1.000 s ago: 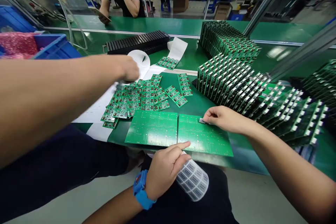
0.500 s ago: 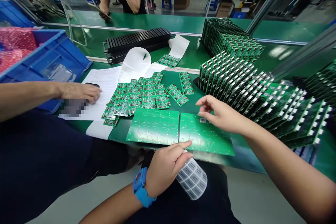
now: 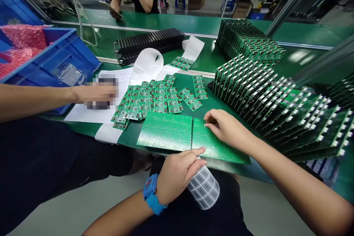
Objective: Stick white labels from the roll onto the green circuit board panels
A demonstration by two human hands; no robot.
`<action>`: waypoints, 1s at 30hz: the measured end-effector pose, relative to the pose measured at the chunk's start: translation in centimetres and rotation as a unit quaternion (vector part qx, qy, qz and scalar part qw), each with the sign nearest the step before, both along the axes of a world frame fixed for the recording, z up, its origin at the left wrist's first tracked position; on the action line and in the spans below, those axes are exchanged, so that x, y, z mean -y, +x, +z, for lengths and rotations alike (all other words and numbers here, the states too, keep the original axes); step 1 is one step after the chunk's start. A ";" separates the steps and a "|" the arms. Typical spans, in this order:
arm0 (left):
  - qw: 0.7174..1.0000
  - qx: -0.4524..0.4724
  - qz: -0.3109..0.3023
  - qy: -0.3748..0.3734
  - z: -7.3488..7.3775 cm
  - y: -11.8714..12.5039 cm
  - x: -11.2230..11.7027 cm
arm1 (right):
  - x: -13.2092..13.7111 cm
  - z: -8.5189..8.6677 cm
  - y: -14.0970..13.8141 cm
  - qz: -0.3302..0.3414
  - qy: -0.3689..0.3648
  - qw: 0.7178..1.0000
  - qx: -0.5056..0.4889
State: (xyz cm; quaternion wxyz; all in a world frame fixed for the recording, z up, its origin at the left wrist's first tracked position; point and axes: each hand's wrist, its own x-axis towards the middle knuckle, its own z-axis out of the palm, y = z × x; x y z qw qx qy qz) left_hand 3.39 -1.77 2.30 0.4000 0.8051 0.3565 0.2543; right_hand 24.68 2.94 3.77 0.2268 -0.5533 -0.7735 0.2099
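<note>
My left hand (image 3: pixel 184 173) is closed around a curled strip of printed labels (image 3: pixel 205 188), just below the front edge of the table. The labels are light grey with dark print. My right hand (image 3: pixel 219 125) hovers at the upper part of the right green circuit board (image 3: pixel 204 142), thumb and forefinger pinched together. Whatever sits between those fingertips is too small or hidden to tell. A second green circuit board (image 3: pixel 166 131) lies flat beside it on the left, with a narrow gap between them.
Small circuit boards (image 3: pixel 138 99) lie heaped behind the left board. Upright boards (image 3: pixel 265 96) fill a rack at right. A co-worker's hand (image 3: pixel 101 94) rests over papers (image 3: pixel 80 112) by a blue bin (image 3: pixel 61 59). Black racks (image 3: pixel 149 44) stand behind; another person sits opposite.
My right hand has shifted slightly left and down over the right board. A label visible under its fingers earlier no longer shows. The co-worker's hand has moved right across the papers.
</note>
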 end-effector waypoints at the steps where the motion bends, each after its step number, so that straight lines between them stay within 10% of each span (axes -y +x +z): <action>1: 1.000 0.012 0.010 -0.007 0.1 0.0 0.0 | 0.8 0.3 -0.1 -0.006 0.057 0.998 0.010; 4: 0.994 0.065 0.080 -0.019 0.4 0.0 0.0 | 3.8 1.4 -0.4 -0.074 0.145 0.986 -0.043; 9: 0.975 0.112 0.192 0.006 0.4 -0.2 0.0 | 7.9 2.8 -2.1 -0.008 -0.090 0.981 -0.171; 17: 0.986 0.138 0.079 -0.045 0.3 -1.2 -0.2 | 7.7 2.9 -3.7 -0.058 -0.134 0.969 -0.198; 30: 0.977 0.115 0.178 -0.023 0.6 -1.3 -0.4 | 7.6 3.2 -3.4 0.000 -0.099 0.981 -0.168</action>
